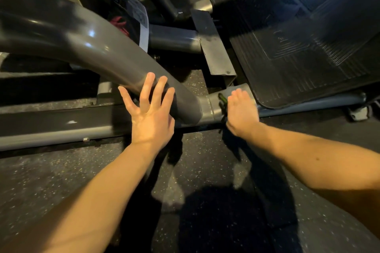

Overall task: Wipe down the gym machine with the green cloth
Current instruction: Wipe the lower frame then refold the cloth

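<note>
1. Head view, looking down at the base of the gym machine (pixel 181 39): your bare arms reach to where a thick grey tube (pixel 92 47) meets the low frame rail (pixel 61 127) above the speckled rubber floor (pixel 205 170)
2. Your left hand (pixel 151 117) is spread wide, fingers straight and apart, palm against the lower end of the tube and holding nothing; it reads as a brace, steadying you while the other hand works
3. Your right hand (pixel 241 110) lies flat, fingers together and stretched out, over the welded collar just right of the joint, pressing the green cloth (pixel 223 98) onto the metal (the thumb is hidden, so whether it also pinches the cloth cannot be told)
4. Only dark green slivers of the cloth show at that hand's left edge; the rest sits under the palm, which suits a wiping stroke
5. Just beyond that hand the ribbed black footplate (pixel 308 47) overhangs the rail, leaving the stroke little room that way
6. By this showing the wipe is at the joint, with the tube and the footplate likely still to be done
</note>
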